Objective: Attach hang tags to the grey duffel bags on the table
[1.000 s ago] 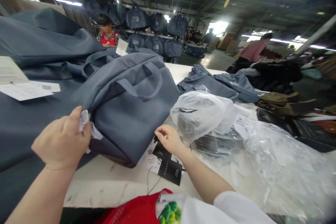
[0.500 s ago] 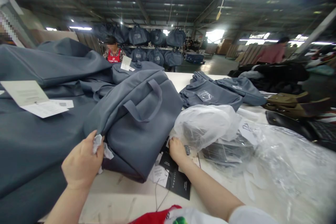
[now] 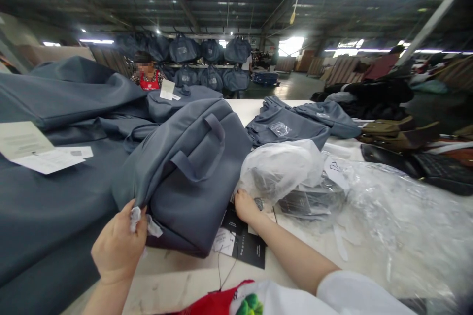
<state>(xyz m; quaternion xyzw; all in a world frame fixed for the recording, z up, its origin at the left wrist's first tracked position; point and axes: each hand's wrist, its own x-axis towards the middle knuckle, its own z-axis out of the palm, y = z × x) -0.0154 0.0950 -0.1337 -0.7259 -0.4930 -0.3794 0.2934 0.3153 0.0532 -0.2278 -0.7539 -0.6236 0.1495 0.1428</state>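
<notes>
A blue-grey bag (image 3: 199, 177) with two carry handles (image 3: 199, 160) lies tilted on the table before me. My left hand (image 3: 120, 243) is closed on its lower left edge, with crumpled white tissue paper (image 3: 153, 227) showing at the fingers. On the bag's other side, my right hand (image 3: 247, 206) is curled low against it; the fingertips are partly hidden, and I cannot tell what they pinch. Under and beside that forearm lie black printed cards (image 3: 251, 250) and a white tag (image 3: 223, 242) with a dark cord (image 3: 220, 270).
More blue-grey bags (image 3: 44, 197) are heaped at left, with an open paper leaflet (image 3: 25, 140) on top. To the right lie a plastic-wrapped stack (image 3: 295, 202), loose clear plastic (image 3: 402, 216) and flat blue-grey bags (image 3: 291, 125). A person in a red apron (image 3: 150, 78) is across the table.
The view has swung slightly right, so most things appear farther left. Both hands keep their places at the bag, which looks almost unchanged.
</notes>
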